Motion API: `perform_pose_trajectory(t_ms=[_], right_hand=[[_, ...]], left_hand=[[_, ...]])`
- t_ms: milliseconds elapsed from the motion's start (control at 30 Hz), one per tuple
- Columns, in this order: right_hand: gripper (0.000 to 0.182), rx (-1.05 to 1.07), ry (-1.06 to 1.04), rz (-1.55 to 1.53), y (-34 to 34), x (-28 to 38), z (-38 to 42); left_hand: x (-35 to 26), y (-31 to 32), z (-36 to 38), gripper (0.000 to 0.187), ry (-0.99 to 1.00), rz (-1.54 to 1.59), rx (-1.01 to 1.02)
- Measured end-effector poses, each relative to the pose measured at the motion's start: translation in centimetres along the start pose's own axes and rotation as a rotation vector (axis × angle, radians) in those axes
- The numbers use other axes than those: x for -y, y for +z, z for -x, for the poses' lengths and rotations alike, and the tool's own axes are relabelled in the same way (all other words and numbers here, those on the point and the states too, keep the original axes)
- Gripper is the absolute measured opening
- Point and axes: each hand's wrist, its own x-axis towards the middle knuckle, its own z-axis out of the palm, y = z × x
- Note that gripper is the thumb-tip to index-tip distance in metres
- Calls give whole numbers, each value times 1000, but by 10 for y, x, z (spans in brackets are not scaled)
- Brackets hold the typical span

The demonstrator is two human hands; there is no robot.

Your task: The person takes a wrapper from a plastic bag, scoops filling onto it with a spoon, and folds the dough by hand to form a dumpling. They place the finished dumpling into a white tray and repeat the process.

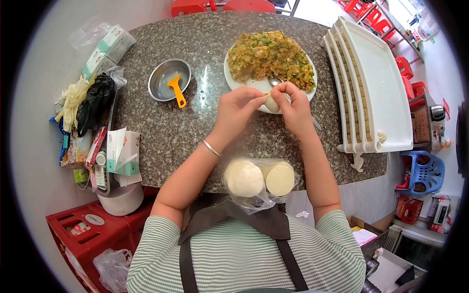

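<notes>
Between my two hands, over the near rim of a white plate [228, 73], is a small pale dumpling [272, 104]. My left hand [238, 106] pinches its left edge between thumb and fingers. On the other side, my right hand [293, 106] has its thumb and fingers closed on the same dumpling. A heap of chopped yellow-and-green filling [271, 56] covers much of the plate, and a metal spoon [275, 81] rests in it, its handle partly hidden by my right hand. Close to my body, stacks of round dough wrappers [245, 177] sit in clear plastic bags.
Left of the plate, a metal bowl [155, 80] holds an orange-handled tool [176, 90]. Stacked white trays [376, 83] stand at the table's right edge. Along the left wall are tissue packs [108, 49], bags [96, 102] and a tissue box [123, 151].
</notes>
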Motion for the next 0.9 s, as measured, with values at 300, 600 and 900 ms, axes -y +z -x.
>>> perform_pose_trajectory(t_ms=[300, 600, 900], right_hand=[[12, -10, -128, 100, 5, 4, 0], [13, -38, -70, 71, 5, 7, 2], [12, 62, -132, 133, 0, 5, -1]], left_hand=[[-1, 2, 3, 9, 8, -75, -12], [0, 2, 1, 10, 42, -71, -22], [1, 0, 1, 11, 115, -95, 6]])
